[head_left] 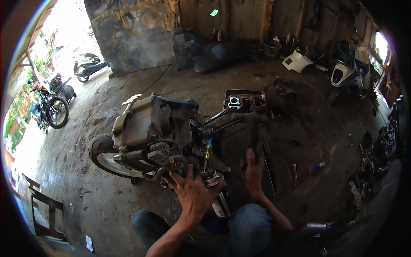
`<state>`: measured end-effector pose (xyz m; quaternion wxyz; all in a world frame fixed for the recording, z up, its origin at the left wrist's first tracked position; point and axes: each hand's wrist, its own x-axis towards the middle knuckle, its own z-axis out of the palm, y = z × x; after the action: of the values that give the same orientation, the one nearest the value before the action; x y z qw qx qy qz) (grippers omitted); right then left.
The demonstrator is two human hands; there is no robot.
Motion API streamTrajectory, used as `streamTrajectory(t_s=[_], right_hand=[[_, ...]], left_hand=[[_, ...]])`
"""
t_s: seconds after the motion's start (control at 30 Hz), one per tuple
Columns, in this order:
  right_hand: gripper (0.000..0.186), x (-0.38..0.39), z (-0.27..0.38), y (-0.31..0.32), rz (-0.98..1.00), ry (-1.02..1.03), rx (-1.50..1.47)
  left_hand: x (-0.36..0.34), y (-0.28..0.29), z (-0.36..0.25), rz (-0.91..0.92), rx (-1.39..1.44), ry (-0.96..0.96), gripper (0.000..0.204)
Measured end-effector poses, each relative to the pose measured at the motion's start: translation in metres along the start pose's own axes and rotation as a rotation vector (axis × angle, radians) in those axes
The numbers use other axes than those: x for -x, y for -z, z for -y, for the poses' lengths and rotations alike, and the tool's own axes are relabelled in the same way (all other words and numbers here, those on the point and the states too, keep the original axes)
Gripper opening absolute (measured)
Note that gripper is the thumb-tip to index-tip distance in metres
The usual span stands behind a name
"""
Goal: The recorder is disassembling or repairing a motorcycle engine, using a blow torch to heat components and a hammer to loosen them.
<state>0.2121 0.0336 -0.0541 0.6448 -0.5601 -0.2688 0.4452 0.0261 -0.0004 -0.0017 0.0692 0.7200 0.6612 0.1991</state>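
- Landmark: the engine assembly [143, 124], a brown-housed unit with a wheel [102, 159] at its left side, resting on the workshop floor [85, 188].
- Gas torch [206, 160]: at the near right of the engine assembly, brass tube pointing away from the person; a bluish glow at its tip, judged to be a lit flame, is close to the assembly's metal parts. The canister [221, 204] slopes down toward the knees [250, 227].
- Left hand [195, 190]: fingers wrapped about the torch head, just beside a dark hose [173, 165] of the assembly.
- Right hand [253, 169]: raised to the right of the assembly, below a dark, hammer-like tool [255, 132]. Blur and shadow obscure the contact; cannot tell whether the fingers hold it.
- Tray [225, 102]: beyond and right of the assembly, containing metal parts.
- Handling, in this inspector's judgement: a firm left grip low on the torch head keeps skin off the hot brass. The flame should sweep evenly over bare metal, clear of hose and housing. The right hand should stay out of the flame's line, and the canister clear of the knees.
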Motion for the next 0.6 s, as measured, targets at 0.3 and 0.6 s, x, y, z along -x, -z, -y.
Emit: streamTrajectory(t_s=[0.3,0.6], right_hand=[[0.049,0.003,-0.001,0.004,0.132,-0.071,0.076],[0.046,0.009,0.004,-0.008,0.211,0.168,0.207]], left_hand=[[0.003,0.002,0.0,-0.029,0.012,-0.022,0.078],[0.005,-0.002,0.007,-0.045,-0.044,0.0,0.058]])
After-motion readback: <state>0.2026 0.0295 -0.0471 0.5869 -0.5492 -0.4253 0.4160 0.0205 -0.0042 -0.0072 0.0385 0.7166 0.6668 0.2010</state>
